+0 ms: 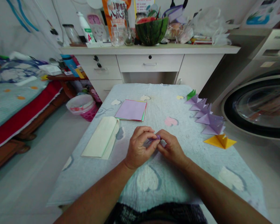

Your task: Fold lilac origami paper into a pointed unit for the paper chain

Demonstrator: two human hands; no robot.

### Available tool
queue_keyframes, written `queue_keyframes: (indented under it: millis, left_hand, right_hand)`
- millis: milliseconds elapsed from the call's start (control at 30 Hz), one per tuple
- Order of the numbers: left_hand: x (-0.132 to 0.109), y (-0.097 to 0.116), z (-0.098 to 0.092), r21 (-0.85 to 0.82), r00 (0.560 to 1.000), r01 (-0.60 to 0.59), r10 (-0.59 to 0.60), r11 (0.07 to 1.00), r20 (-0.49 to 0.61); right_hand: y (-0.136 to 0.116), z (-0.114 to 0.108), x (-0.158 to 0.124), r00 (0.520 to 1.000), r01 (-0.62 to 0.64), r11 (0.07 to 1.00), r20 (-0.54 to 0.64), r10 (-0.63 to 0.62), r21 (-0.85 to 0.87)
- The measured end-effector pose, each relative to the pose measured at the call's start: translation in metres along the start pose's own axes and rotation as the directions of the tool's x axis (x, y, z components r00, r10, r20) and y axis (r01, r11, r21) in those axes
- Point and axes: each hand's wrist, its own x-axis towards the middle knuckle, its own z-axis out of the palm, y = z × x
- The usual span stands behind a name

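Observation:
Over the middle of the cloth-covered table, my left hand (141,146) and my right hand (171,145) meet at a small folded purple paper (157,137). Both hands pinch it between thumb and fingers, and the fingers cover much of it. Beyond my left hand lies a stack of square coloured paper (132,110) with a purple sheet on top. Left of that hand is a folded pale cream paper (101,137). To the right, a row of folded purple paper pieces (208,119) runs between a green one (191,94) and an orange-yellow one (220,141).
The table (151,189) has a pale blue cloth with hearts. Behind it stands a white cabinet (151,63) holding a cut watermelon (151,31), bottles and bags. A pink bin (87,112) and a bed (16,99) are left; a washing machine (266,71) is right.

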Motion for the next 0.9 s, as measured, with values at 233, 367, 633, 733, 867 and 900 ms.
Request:
queue_keyframes:
  millis: [233,367,633,733,867,900]
  left_hand:
    - [0.0006,0.0015,-0.0012,0.024,1.000,-0.012,0.012,1.000,0.002]
    - [0.0004,0.0011,-0.0013,0.028,1.000,-0.020,0.019,0.999,0.003]
    - [0.0013,-0.0001,-0.0030,-0.013,0.995,-0.095,0.096,0.995,0.033]
    - [0.0017,0.0003,-0.0036,-0.047,0.995,-0.088,0.090,0.995,0.041]
    - [0.0017,0.0007,-0.0034,-0.089,0.997,-0.064,0.068,0.994,0.041]
    - [0.0017,0.0007,-0.0033,-0.096,0.997,-0.063,0.067,0.993,0.042]
  right_hand:
    - [0.0007,0.0008,-0.0003,0.998,0.058,0.993,-0.006,-0.059,-0.103]
    - [0.0003,0.0012,-0.0001,0.995,0.099,0.986,-0.006,-0.101,-0.135]
    - [0.0007,0.0001,0.0005,0.993,0.118,0.978,0.036,-0.114,-0.172]
    - [0.0004,-0.0001,0.0010,0.992,0.126,0.977,0.034,-0.122,-0.175]
    - [0.0003,0.0000,0.0013,0.991,0.130,0.979,0.040,-0.125,-0.157]
    - [0.0003,0.0000,0.0014,0.991,0.131,0.980,0.043,-0.126,-0.150]
